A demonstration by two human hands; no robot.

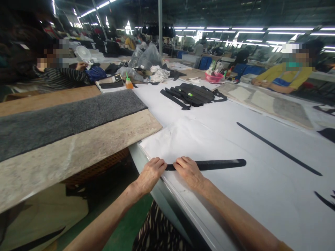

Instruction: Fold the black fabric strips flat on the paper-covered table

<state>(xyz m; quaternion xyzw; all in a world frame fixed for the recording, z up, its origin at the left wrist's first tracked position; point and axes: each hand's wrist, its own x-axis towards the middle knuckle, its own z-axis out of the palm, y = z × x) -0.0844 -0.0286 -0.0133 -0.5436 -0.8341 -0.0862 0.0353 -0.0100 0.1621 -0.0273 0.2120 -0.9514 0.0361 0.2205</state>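
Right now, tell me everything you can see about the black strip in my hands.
The black strip is long, narrow and flat, with a rounded right end and a slightly greyer sheen on top. It looks like fabric or similar sheet material, though I can't tell which. It runs almost straight across the picture, over the white tabletop near its edge. Your left hand grips its left part, hiding that end; your right hand holds it close beside.
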